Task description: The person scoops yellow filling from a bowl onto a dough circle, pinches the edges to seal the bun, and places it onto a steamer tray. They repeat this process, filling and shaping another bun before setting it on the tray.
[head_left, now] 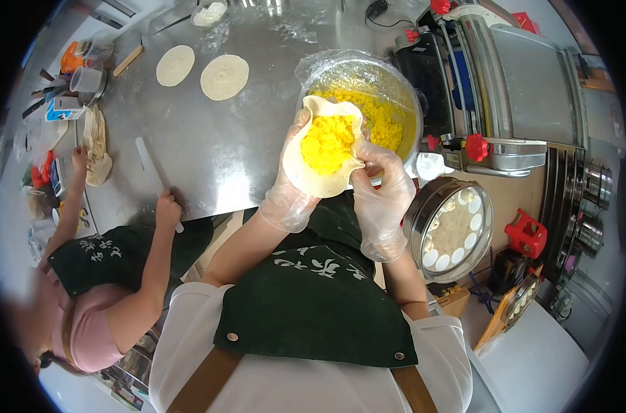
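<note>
Yellow filling [327, 143] in dough wrapper [313, 180], left hand [289, 196] cupping, right hand [382, 199] pinching

The lone head-worn camera is looking steeply down, close over the wearer's dark green apron [313, 310], onto the shiny steel worktable [210, 151].

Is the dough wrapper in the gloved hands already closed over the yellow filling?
No, the dough wrapper lies open in the left hand, and the yellow filling shows uncovered on top.
</note>
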The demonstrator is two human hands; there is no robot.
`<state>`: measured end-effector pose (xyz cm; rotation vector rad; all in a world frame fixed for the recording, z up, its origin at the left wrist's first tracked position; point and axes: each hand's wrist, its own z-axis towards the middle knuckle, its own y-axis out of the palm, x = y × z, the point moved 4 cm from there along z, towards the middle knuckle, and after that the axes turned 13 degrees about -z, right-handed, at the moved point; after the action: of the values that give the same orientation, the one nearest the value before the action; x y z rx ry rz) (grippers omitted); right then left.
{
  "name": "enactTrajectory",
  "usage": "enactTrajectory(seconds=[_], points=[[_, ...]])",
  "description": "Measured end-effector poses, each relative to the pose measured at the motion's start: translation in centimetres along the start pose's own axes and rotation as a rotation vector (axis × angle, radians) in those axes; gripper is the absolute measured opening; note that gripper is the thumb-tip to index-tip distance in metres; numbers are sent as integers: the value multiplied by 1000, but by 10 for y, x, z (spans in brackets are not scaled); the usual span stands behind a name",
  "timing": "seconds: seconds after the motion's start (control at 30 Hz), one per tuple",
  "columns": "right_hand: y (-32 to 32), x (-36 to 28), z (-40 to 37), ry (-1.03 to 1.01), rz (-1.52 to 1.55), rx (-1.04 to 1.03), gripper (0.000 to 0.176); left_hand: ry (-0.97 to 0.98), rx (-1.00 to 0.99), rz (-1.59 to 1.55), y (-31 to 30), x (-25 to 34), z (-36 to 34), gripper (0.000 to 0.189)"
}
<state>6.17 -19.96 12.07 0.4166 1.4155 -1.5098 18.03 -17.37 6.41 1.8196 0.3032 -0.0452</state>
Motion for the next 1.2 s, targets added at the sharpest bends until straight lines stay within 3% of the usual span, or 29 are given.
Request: enactTrajectory(seconds=[0.2,0.4,0.6,0.7,0.8,0.9,1.2], points=[[-10,-8,11,-110,-232,-59,36,-82,-97,-124,1,1,-2,56],[-9,-1,5,-154,-123,-83,40,-34,51,-14,2,-3,-1,61],[-15,-3,10,-134,-146,-156,43,-68,-40,91,2,0,-6,57],[-19,-10,17,-167,-244,-145,42,-163,-126,-34,3,-1,-8,53],[-21,-5,17,-198,-242,-156,40,-120,56,81,7,-4,-9,57],[-21,-2,14,-253,-240,-146,39,-195,28,60,-1,-5,-3,59],[-27,-3,14,-99,-209,-182,41,-240,-2,117,5,-8,-6,60]])
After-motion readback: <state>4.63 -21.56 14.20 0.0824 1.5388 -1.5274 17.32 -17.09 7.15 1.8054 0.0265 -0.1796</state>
